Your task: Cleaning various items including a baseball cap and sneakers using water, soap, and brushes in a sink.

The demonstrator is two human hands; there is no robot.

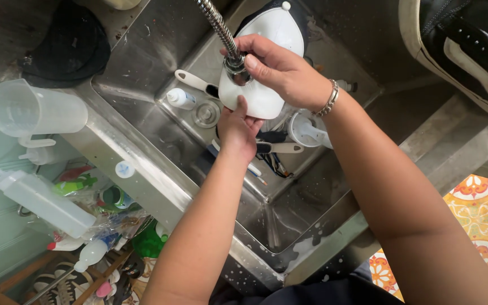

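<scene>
Right now I am looking down over a steel sink [142, 107], and nearest me its front rim is flecked with foam. My left hand [237, 131] is reaching in from below, fingers curled under the lower edge of a white shoe [261, 99], thumb pressing on its face, so it is closed on it. My right hand [278, 70], wearing a beaded bracelet [329, 99], is coming in from the right and is wrapping around the nozzle of a flexible metal faucet hose [218, 25], holding it against the upper side of the shoe; those fingers are closed round the hose head. The shoe is hanging above the middle of the basin, touching both hands. Below it, in the basin, brushes [196, 82] and a small white bottle [181, 99] are lying near the drain. Farther left, on the surface, a clear measuring jug [35, 110] is lying on its side beside a squeeze bottle [40, 200]. At the top right a black sneaker [470, 45] is resting on the ledge.
</scene>
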